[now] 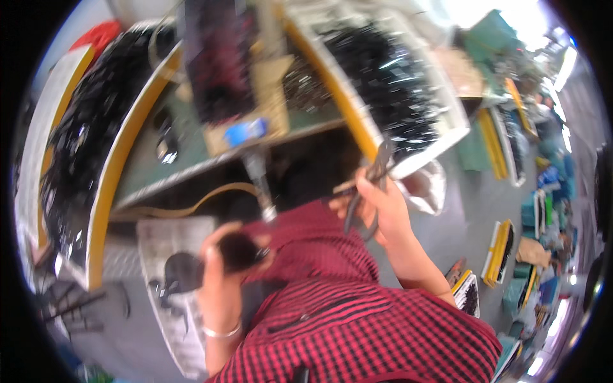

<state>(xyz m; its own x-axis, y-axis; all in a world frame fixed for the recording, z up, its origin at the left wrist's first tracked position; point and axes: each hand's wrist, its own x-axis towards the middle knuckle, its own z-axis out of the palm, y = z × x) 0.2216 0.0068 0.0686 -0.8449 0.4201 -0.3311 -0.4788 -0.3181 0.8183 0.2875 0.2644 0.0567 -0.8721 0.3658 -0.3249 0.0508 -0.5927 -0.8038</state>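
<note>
My left hand (219, 287), with a band around its wrist, is closed around a dark, rounded piece (237, 251), too blurred to name its kind. It is held over a pale crate (150, 246) with some black parts in it. To the right, my right hand (388, 207) grips a pair of dark pliers (382, 163), their head pointing up and the handles running down past the fingers. A thin brownish item (343, 189) shows by those fingertips; I cannot make out whether it is held.
Yellow-edged trays of glossy black parts flank the green bench (147, 169) at left (102, 115) and right (383, 76). A blurred dark machine (220, 64) stands between them, with a blue block (245, 132) below it. A white-lined bin (429, 186) is beyond my right hand.
</note>
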